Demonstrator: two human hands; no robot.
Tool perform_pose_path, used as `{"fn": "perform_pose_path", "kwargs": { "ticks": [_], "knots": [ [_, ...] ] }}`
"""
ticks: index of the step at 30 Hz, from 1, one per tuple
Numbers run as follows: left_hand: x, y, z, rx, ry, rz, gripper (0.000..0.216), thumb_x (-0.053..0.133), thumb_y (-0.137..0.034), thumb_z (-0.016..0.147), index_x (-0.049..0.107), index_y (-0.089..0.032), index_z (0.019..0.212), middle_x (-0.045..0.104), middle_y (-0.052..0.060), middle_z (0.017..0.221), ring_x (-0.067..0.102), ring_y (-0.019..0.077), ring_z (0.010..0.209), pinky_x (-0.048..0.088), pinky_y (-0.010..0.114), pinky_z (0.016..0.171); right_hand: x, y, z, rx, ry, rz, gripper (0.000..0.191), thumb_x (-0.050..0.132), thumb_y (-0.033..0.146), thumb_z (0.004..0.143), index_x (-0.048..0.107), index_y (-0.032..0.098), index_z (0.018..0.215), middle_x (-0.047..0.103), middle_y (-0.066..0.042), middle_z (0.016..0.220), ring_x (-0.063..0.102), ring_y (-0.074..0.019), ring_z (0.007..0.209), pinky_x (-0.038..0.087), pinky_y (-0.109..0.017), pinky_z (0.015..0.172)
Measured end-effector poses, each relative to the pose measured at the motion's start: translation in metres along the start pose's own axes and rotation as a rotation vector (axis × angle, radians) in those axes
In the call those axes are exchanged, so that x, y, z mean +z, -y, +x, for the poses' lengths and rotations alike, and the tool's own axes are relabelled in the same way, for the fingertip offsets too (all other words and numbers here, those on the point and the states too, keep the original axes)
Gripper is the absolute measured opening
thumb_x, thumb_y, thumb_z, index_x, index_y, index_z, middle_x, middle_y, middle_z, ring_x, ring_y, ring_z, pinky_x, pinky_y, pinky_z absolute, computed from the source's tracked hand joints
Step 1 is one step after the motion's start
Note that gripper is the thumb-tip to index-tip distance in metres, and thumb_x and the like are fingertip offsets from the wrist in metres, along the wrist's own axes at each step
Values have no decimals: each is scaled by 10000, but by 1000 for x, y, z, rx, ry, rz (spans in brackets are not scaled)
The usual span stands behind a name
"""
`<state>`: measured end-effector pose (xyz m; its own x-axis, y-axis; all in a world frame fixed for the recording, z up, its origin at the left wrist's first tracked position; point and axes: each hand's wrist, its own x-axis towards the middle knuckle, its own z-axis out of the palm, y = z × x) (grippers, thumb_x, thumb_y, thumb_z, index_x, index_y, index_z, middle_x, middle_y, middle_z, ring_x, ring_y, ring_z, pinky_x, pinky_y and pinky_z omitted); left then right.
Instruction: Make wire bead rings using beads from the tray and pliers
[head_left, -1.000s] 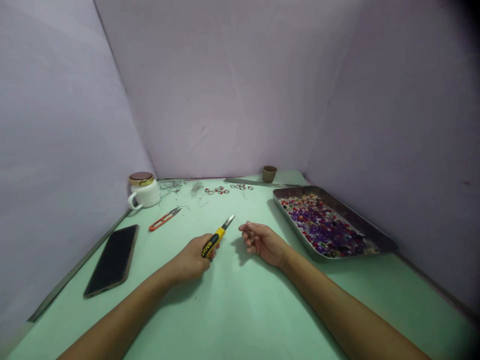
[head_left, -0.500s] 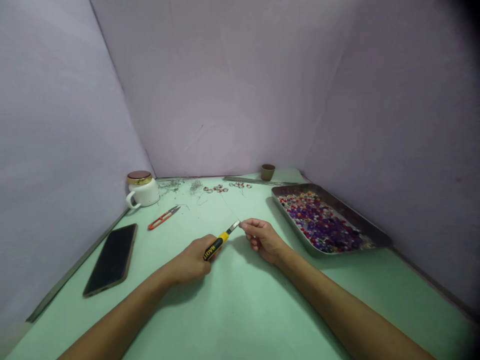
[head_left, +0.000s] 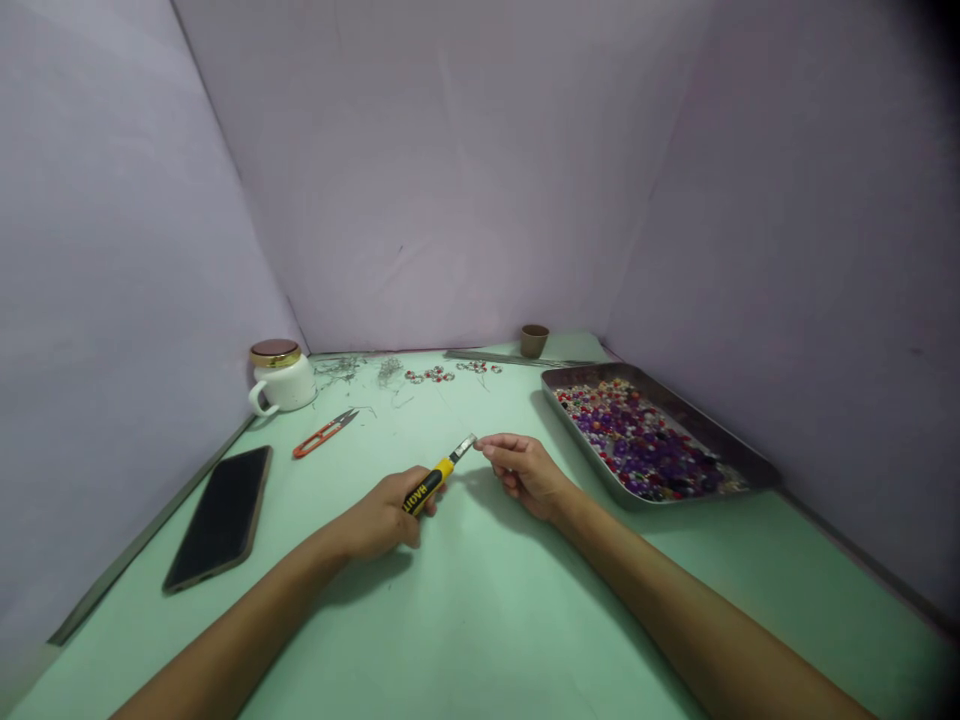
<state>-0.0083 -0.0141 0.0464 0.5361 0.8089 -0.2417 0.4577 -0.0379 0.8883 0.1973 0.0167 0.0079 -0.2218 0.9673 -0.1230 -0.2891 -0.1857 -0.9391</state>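
Note:
My left hand (head_left: 385,515) is wrapped around pliers (head_left: 426,488) with yellow-and-black grips, seen edge-on. Their metal tip (head_left: 465,446) points up and to the right. My right hand (head_left: 525,474) is closed in a pinch right beside that tip. Between its thumb and index finger is something very thin, mostly hidden; a faint wire seems to run from there toward the back. Beyond the hands lie small rings of red and clear beads (head_left: 430,375) on the pale green table (head_left: 465,620).
At right stands a metal tray (head_left: 592,463) of mixed beads. Orange thread snips (head_left: 322,436), a phone (head_left: 219,520) and a lidded white mug (head_left: 289,385) are at left. Behind are wire scraps (head_left: 389,372), thin metal rods (head_left: 487,357) and a brown cup (head_left: 534,341).
The pliers and both hands have shifted very slightly left in view, along with the whole scene. The faint wire near the tip shows less clearly; both grips are unchanged.

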Motion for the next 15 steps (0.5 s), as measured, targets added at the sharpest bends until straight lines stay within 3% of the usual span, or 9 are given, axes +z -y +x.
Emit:
{"fn": "perform_pose_path", "kwargs": {
  "ticks": [15],
  "knots": [
    [-3,3,1,-49,-4,-152,471,477,-43,451,486,-171,904,521,22,858,429,143,720,353,243,595,-3,1,-1,-6,14,-83,356,652,267,605,634,144,939,410,91,416,279,-20,306,176,-172,309]
  ]
}}
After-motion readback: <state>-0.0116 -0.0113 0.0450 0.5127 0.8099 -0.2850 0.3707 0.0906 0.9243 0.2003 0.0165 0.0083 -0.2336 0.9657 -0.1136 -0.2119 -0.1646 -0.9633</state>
